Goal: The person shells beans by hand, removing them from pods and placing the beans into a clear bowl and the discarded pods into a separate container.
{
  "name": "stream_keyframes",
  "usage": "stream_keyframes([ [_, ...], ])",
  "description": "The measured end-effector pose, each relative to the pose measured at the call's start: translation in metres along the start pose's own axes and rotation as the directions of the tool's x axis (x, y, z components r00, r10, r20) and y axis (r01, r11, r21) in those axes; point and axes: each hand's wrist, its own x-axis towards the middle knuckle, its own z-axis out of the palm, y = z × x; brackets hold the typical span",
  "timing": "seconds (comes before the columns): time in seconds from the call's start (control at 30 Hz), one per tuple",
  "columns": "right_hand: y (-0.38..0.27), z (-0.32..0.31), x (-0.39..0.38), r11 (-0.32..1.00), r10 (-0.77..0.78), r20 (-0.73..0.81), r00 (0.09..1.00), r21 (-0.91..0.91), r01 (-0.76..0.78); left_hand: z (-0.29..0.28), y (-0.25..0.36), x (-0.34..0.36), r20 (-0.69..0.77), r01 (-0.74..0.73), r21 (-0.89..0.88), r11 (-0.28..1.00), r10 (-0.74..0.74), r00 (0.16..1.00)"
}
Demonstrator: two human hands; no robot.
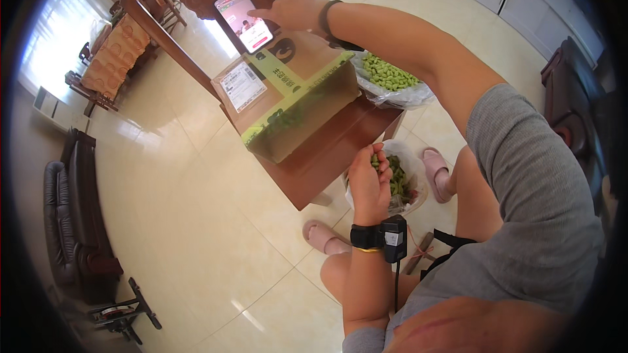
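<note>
our left hand (pixel 367 181) clasps small green pieces (pixel 375 161), likely light, firm; our right hand (pixel 294 12), forefinger apart, points at the phone (pixel 239 18), eleven o'clock: probably slick, best edge-held.

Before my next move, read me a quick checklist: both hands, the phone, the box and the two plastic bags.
1. Left hand has a grip: ok, fingers curled around green pieces.
2. Right hand free: not ok, index finger at the phone.
3. Phone propped: ok, leaning back, screen lit.
4. Cardboard box supported: ok, on the wooden seat.
5. Upper bag open: ok, green beans showing.
6. Lower bag open: ok; how full, cannot tell.
</note>
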Motion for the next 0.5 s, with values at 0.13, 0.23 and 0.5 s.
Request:
stream_keyframes([
  [0.13, -0.009, -0.011, -0.008, 0.995, 0.086, 0.030, 0.996, 0.049, -0.087, 0.000, -0.004, -0.002, 0.010, 0.003, 0.000, 1.000, -0.003, 1.000],
  [0.23, -0.024, -0.025, -0.039, 0.972, 0.172, -0.256, 0.951, 0.201, -0.122, -0.003, -0.007, -0.002, 0.006, 0.003, 0.009, 1.000, -0.003, 1.000],
  [0.5, -0.092, -0.053, -0.215, 0.406, 0.424, -0.047, 0.904, 0.902, -0.144, 0.000, -0.012, 0.000, -0.016, 0.013, 0.045, 0.999, -0.012, 1.000],
])
